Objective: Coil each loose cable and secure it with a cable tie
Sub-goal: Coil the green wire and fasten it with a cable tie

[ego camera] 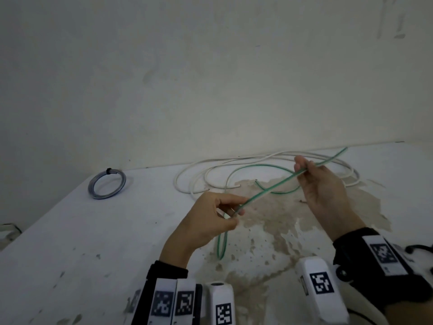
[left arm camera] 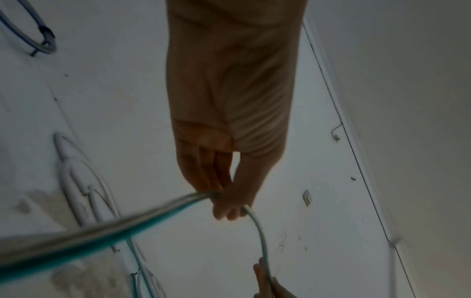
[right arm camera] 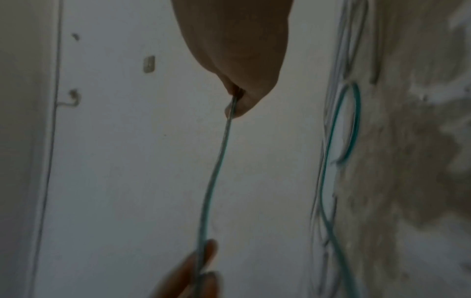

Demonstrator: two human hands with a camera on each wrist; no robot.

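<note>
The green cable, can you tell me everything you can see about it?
The green cable is thin, bendy and smooth, like plastic-coated wire, green with a paler stripe. It is still loose, not coiled or tied. The left hand pinches it low, the right hand pinches it higher, so a straight stretch runs in the air between them. Below the left hand a narrow loop hangs down. The rest curves over the stained white table, crossing the white cable.

Bare hands, black wrist straps (ego camera: pixel 386 259), white cam housings (ego camera: pixel 321 294) w/ black-white square tag markers (ego camera: pixel 321 283).
</note>
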